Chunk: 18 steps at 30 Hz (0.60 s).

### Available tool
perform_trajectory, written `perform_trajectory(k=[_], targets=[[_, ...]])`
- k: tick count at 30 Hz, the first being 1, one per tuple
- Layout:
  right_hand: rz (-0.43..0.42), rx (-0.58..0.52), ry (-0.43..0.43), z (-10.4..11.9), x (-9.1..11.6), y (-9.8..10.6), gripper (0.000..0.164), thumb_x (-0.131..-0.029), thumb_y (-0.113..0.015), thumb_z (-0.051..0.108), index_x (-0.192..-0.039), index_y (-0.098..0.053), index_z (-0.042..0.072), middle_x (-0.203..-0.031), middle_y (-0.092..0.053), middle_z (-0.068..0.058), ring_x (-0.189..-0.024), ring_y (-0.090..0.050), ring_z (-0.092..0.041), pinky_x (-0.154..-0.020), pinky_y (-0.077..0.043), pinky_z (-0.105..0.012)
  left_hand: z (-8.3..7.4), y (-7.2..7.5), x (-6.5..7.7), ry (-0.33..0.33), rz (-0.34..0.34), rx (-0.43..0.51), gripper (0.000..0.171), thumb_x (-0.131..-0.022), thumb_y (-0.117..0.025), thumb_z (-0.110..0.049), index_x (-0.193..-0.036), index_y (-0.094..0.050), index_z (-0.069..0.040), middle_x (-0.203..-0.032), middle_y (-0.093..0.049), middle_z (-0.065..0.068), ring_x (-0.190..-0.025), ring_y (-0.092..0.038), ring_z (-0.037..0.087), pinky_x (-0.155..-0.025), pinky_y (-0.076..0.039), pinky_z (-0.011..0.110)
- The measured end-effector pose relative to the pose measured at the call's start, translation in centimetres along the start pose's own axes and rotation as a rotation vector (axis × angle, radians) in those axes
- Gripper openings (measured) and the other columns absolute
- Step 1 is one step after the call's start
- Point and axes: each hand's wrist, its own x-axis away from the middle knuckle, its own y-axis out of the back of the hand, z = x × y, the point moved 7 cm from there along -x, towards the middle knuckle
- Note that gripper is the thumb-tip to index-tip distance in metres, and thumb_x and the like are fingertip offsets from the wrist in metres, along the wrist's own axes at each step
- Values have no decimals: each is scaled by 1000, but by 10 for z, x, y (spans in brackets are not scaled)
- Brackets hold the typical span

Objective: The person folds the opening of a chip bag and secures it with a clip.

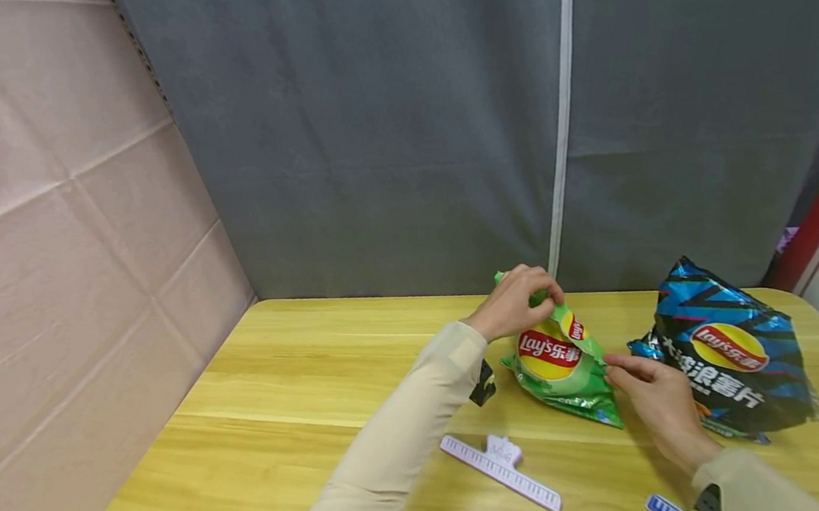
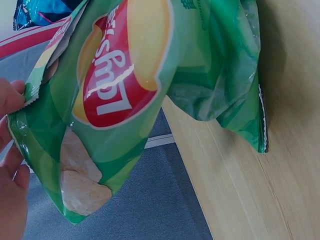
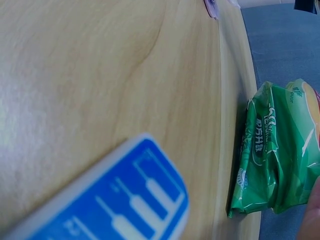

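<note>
A green Lay's chip bag (image 1: 547, 372) stands on the table, its top edge folded forward so a second, smaller logo shows. My left hand (image 1: 520, 302) pinches the top edge on its left side, thumb in front. At the right end of the fold, my right hand (image 1: 653, 398) pinches the bag between thumb and fingers. In the left wrist view, fingertips (image 2: 17, 95) grip the crimped edge of the chip bag (image 2: 117, 75). The right wrist view catches the green side of the bag and a bit of the right hand (image 3: 311, 217).
A black and blue Lay's bag (image 1: 728, 364) stands to the right, behind the right hand. A pale pink bag clip (image 1: 500, 466) with a keyboard pattern lies in front of the green bag. Under the right wrist lies a blue clip (image 1: 667, 509). A grey curtain (image 1: 389, 162) hangs behind the table.
</note>
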Motion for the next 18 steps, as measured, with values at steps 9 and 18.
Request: perform_trajectory(k=[9, 18], targets=[[-12, 15, 0, -44, -25, -5, 64, -77, -56, 59, -117, -60, 8, -116, -57, -8, -102, -45, -12, -70, -41, -14, -1, -1, -1, -4, 3, -48, 13, -86, -57, -11, -94, -67, -16, -95, -60, -7, -90, -45, 9, -80, -30, 18], [-28, 20, -58, -26, -16, -2, 69, -77, -54, 62, -116, -60, 4, -109, -61, -6, -95, -49, -12, -70, -40, -21, -2, -1, -1, -17, -8, -64, 13, -86, -57, -11, -94, -67, -16, -95, -61, -6, -90, -47, 10, -80, -31, 20]])
